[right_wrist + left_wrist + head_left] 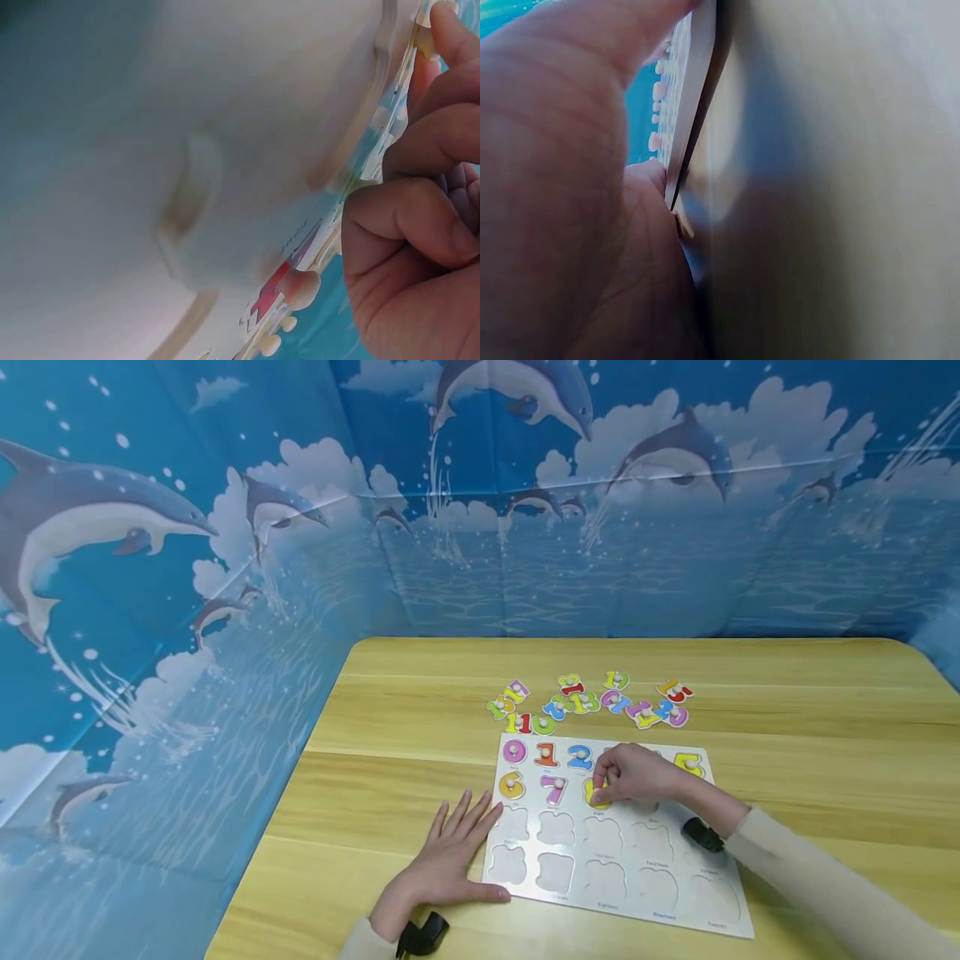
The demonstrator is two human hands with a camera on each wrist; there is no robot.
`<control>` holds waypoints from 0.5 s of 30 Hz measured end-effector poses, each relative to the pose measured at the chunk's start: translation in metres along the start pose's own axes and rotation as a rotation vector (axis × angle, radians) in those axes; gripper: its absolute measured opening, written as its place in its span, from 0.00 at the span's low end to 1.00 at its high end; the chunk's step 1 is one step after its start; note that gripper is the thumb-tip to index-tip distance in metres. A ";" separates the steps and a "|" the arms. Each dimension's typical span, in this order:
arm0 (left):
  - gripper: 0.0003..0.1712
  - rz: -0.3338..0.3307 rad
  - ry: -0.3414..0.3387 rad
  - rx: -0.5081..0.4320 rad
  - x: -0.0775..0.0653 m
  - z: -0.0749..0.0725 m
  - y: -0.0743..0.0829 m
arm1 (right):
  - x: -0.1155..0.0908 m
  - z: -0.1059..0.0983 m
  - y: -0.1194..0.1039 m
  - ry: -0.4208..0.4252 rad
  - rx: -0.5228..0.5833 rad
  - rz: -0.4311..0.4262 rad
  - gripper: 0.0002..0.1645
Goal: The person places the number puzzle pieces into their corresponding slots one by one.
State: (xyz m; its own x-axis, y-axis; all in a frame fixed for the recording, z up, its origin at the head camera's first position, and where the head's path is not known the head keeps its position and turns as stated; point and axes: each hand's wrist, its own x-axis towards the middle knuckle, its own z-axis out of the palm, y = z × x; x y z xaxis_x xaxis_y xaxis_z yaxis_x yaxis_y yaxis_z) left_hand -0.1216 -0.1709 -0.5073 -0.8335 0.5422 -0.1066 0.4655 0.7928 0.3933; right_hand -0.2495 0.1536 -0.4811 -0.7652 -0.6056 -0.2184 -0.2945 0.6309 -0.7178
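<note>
A white wooden number puzzle board (532,835) lies on the table, tilted slightly in the head view. My right hand (643,774) pinches a yellow number eight piece (600,800) by thumb and fingertips over its slot in the second row. Whether the piece sits fully in the slot is hidden by the fingers. In the right wrist view, the right hand (420,217) shows bent fingers, with a pale knob (425,41) at the fingertips. My left hand (453,856) lies spread with straight fingers at the board's left edge, its thumb at the lower left corner.
Pegged number pieces such as the pink zero (514,751), orange six (512,785) and purple seven (555,790) sit in the upper rows. Lower slots are bare. Beyond the board lie several loose two-digit pieces (585,702) on the wooden table (360,793). A dolphin-print curtain (480,577) surrounds it.
</note>
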 end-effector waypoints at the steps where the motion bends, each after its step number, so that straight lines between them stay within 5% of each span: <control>1: 0.63 0.000 0.001 0.001 0.000 0.000 0.000 | 0.000 0.000 0.000 0.000 0.001 0.009 0.12; 15: 0.62 0.007 0.014 -0.006 -0.001 0.001 0.000 | -0.002 0.001 -0.004 -0.007 0.033 0.069 0.13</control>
State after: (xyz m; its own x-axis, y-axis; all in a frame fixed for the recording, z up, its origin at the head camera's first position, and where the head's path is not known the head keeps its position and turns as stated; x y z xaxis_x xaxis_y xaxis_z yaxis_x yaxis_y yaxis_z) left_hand -0.1211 -0.1712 -0.5081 -0.8344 0.5435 -0.0915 0.4693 0.7877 0.3990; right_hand -0.2459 0.1517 -0.4784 -0.7791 -0.5647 -0.2723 -0.2224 0.6550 -0.7221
